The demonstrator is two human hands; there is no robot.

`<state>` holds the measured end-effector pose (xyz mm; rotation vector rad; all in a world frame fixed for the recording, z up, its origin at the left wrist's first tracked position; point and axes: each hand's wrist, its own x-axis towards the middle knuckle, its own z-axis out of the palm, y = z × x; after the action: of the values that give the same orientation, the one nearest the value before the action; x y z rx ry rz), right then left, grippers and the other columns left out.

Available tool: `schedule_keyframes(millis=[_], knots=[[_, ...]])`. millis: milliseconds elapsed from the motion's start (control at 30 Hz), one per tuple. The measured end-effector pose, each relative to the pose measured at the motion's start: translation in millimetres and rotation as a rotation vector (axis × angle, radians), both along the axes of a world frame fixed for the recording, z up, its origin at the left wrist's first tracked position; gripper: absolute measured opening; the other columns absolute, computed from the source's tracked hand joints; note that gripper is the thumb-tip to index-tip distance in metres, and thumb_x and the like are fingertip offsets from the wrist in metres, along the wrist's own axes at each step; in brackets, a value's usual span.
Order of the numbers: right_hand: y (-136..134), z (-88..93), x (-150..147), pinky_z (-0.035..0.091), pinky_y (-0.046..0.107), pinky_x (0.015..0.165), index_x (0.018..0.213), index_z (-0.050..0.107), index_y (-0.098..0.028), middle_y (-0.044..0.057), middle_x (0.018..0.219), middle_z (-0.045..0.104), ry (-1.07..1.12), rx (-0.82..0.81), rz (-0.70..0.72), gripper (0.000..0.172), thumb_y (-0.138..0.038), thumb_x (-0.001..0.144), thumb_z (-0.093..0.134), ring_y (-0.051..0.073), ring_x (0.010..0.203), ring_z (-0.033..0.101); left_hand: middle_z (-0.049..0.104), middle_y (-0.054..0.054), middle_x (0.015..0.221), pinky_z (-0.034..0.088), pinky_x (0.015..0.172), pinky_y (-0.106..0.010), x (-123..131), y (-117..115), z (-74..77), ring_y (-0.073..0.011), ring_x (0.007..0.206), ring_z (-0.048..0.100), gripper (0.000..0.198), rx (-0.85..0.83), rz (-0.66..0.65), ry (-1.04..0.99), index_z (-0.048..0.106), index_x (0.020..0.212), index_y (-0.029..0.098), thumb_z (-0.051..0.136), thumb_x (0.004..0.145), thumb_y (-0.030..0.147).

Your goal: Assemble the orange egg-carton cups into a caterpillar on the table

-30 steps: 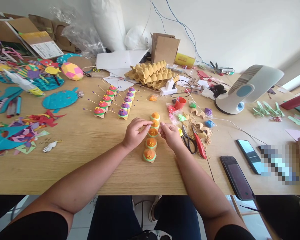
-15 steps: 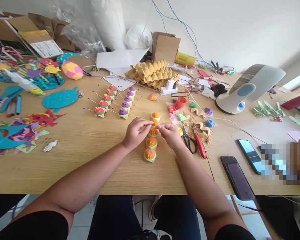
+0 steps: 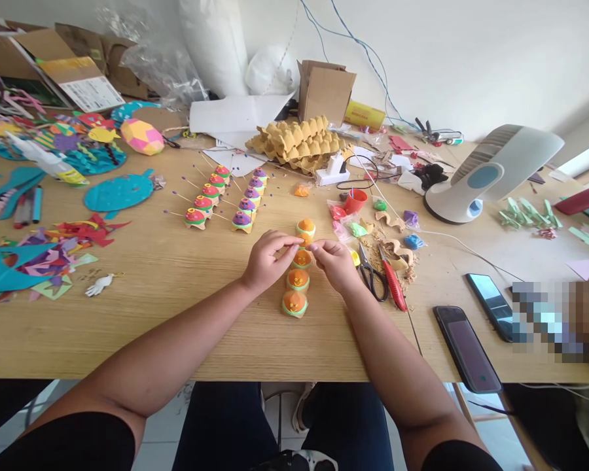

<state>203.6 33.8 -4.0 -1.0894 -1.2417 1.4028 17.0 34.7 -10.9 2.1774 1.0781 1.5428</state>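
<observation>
Leftmost, coloured paper scraps (image 3: 69,255) are heaped on the wooden table (image 3: 177,333), with a glue bottle (image 3: 49,160) laid behind them. Beside these, a small white figure (image 3: 99,285) and a turquoise cutout (image 3: 118,194) can be seen. Farther along, a red row of egg-carton cups (image 3: 208,196) and a purple row of egg-carton cups (image 3: 247,205) are set side by side near the middle of the table, both stuck with thin, dark-tipped sticks.

Next, the left hand (image 3: 266,263) is held over the left edge of an orange row of egg-carton cups (image 3: 294,303), its thumb and forefinger pinched together at the tips. That row is placed directly before the person, pointing away; its cups are banded in green, and yellow marks are borne by the nearer ones. From its right side it is met by the right hand (image 3: 337,265), whose thumb and forefinger are likewise closed together, near the opposite fingertips. Whether anything tiny is pinched in either hand cannot be told. Beyond, scissors (image 3: 373,278) and a red-handled tool (image 3: 393,278) are laid just beside the right hand, and two phones (image 3: 467,347) are placed farther right.
</observation>
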Motion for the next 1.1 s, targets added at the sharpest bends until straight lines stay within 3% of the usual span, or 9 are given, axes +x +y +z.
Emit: schedule_keyframes(millis=[333, 533, 700, 867, 1100], knots=[[-0.5, -1.1, -0.5, 0.019, 0.026, 0.047, 0.065, 0.067, -0.016, -0.005, 0.051, 0.04, -0.022, -0.008, 0.045, 0.056, -0.071, 0.076, 0.069, 0.007, 0.047, 0.028, 0.073, -0.003, 0.091, 0.052, 0.082, -0.032, 1.5, -1.5, 0.9, -0.0171, 0.087, 0.064, 0.015, -0.018, -0.058, 0.017, 0.074, 0.105, 0.022, 0.063, 0.095, 0.026], [-2.4, 1.9, -1.1, 0.022, 0.026, 0.048, 0.062, 0.066, -0.016, -0.004, 0.051, 0.042, -0.146, 0.097, 0.066, 0.058, -0.07, 0.082, 0.064, 0.008, 0.05, 0.031, 0.074, -0.004, 0.093, 0.052, 0.083, -0.034, 1.0, -1.1, 1.0, -0.0179, 0.088, 0.065, 0.015, 0.009, -0.111, 0.029, 0.074, 0.102, 0.021, 0.07, 0.091, 0.03], [-3.0, 3.8, -1.6, 0.025, 0.026, 0.05, 0.062, 0.066, -0.016, -0.003, 0.053, 0.044, -0.186, 0.139, 0.08, 0.058, -0.071, 0.082, 0.064, 0.009, 0.052, 0.034, 0.074, -0.003, 0.086, 0.052, 0.08, -0.033, 1.9, -0.9, 2.5, -0.0165, 0.083, 0.065, 0.009, 0.007, -0.1, 0.03, 0.075, 0.091, 0.021, 0.07, 0.091, 0.029], [-0.1, -1.6, -0.6, 0.024, 0.027, 0.049, 0.065, 0.065, -0.016, -0.002, 0.056, 0.048, -0.131, 0.076, 0.036, 0.061, -0.075, 0.081, 0.06, 0.008, 0.05, 0.033, 0.074, -0.003, 0.084, 0.052, 0.079, -0.033, 1.3, -1.8, 4.9, -0.0162, 0.081, 0.064, 0.009, 0.0, -0.059, 0.015, 0.075, 0.089, 0.021, 0.069, 0.092, 0.027], [0.4, 1.6, 0.0, 0.027, 0.024, 0.051, 0.081, 0.071, -0.018, -0.004, 0.063, 0.053, 0.029, -0.005, 0.032, 0.042, -0.055, 0.068, 0.083, 0.007, 0.053, 0.035, 0.073, -0.002, 0.084, 0.051, 0.08, -0.032, 0.5, -1.5, 4.9, -0.0157, 0.082, 0.064, 0.008, 0.004, 0.0, -0.011, 0.075, 0.091, 0.021, 0.068, 0.092, 0.025]])
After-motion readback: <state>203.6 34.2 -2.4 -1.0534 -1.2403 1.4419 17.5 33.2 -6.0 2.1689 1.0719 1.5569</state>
